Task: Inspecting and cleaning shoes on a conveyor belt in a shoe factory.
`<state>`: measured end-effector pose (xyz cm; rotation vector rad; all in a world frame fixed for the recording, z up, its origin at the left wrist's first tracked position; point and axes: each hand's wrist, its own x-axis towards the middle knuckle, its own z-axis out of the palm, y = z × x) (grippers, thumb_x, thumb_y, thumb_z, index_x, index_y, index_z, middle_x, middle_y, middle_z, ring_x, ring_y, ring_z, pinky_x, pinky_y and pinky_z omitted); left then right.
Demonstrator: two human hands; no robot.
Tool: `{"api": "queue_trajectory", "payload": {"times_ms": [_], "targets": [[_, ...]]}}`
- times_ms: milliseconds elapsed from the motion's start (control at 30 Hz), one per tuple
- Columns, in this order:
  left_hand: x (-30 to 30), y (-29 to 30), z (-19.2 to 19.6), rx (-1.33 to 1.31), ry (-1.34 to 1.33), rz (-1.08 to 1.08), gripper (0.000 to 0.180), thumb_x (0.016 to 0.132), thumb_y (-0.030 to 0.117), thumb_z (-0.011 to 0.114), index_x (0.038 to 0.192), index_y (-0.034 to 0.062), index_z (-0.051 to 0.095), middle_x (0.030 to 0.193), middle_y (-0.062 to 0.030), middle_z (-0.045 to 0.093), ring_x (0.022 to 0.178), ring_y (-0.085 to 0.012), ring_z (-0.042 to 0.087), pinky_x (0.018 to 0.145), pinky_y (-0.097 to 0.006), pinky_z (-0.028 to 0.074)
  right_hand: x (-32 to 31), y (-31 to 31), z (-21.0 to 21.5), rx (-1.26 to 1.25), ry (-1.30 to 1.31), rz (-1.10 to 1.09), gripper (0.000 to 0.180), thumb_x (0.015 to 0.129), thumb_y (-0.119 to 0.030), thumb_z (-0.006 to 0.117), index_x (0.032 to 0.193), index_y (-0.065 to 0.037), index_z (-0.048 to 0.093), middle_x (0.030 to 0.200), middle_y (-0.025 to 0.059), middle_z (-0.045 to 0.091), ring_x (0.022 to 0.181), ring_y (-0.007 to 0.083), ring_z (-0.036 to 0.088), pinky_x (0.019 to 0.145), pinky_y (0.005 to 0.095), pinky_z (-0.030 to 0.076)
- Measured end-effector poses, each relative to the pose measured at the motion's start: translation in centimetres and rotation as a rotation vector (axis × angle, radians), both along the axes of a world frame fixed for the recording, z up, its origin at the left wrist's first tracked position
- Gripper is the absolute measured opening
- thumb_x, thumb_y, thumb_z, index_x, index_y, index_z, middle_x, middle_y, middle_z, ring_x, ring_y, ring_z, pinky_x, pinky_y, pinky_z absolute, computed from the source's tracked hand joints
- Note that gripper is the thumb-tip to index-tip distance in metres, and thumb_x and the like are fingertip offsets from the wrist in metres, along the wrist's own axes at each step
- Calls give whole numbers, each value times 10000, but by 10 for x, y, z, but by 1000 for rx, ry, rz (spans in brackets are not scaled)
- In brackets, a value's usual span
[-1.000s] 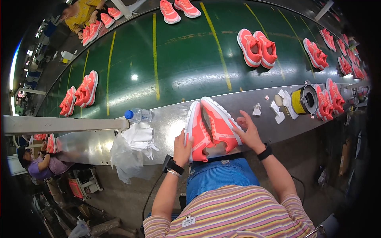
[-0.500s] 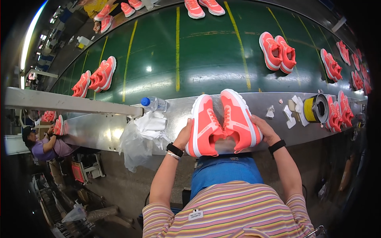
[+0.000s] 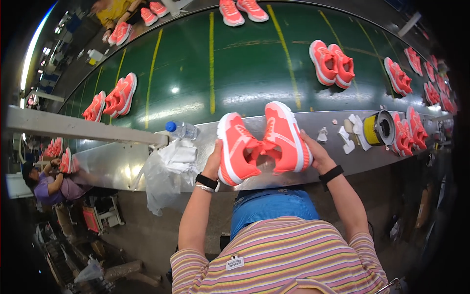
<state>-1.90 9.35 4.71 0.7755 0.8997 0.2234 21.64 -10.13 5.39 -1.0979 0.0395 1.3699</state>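
Note:
Two coral-pink sneakers with white soles are held up side by side above the metal ledge (image 3: pixel 254 182), toes pointing away from me. My left hand (image 3: pixel 213 160) is closed around the outer side of the left sneaker (image 3: pixel 239 152). On the other side, my right hand (image 3: pixel 316 153) grips the outer sole of the right sneaker (image 3: pixel 286 142). The heels of the two shoes lean together near the middle, and their openings face me. My fingertips are partly hidden behind the soles.
A green conveyor belt (image 3: pixel 191 83) with yellow lines carries several sneaker pairs. On the ledge sit a blue-capped bottle (image 3: pixel 182 130), white cloths (image 3: pixel 178 154) with a plastic bag, a yellow-black can (image 3: pixel 374 128), and another sneaker pair (image 3: pixel 402 133). A grey bar (image 3: pixel 88 127) crosses at left. Other people work nearby.
Both sneakers have been raised a little and tipped, their toes spreading apart and the heels drawing together. My hands moved up with them. The whole view has shifted slightly.

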Motion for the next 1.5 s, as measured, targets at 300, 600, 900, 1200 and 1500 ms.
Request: {"api": "queue_trajectory", "payload": {"times_ms": [300, 600, 900, 1200, 1500], "targets": [[16, 4, -3, -172, -283, 106, 540, 909, 440, 330, 1246, 20, 370, 1203, -137, 485, 1050, -242, 516, 892, -353, 430, -10, 16, 27, 90, 52, -141, 411, 899, -344, 438, 1163, -29, 457, 1103, 103, 553, 970, 165, 562, 842, 289, 461], [29, -7, 1, -227, -300, 142, 537, 905, 455, 316, 1261, 56, 358, 1231, -131, 465, 1086, -265, 493, 922, -389, 406, -12, 16, 30, 107, 192, -246, 438, 904, -356, 407, 1202, -35, 419, 1153, 137, 519, 1034, 229, 531, 878, 366, 446], [28, -6, -14, -433, -358, 145, 521, 913, 437, 298, 1263, 56, 354, 1224, -149, 468, 1078, -284, 498, 908, -412, 421, -22, 20, 10, 183, 413, -327, 427, 894, -364, 417, 1186, -53, 444, 1151, 124, 529, 1038, 251, 528, 896, 397, 427], [20, -6, -17, -411, -466, 138, 443, 891, 385, 396, 1164, 39, 432, 1110, -167, 541, 969, -304, 558, 842, -439, 465, -40, 36, 23, 274, 373, -324, 441, 858, -358, 498, 1182, -64, 440, 1182, 107, 501, 1081, 237, 489, 927, 420, 389], [52, 0, 8, -568, -693, 242, 344, 895, 271, 362, 1128, 40, 465, 1102, -133, 545, 1013, -298, 522, 884, -461, 415, -38, 60, 43, 106, 494, -425, 710, 720, -443, 640, 1233, -47, 351, 1210, 169, 379, 1123, 337, 379, 931, 535, 331]]}}
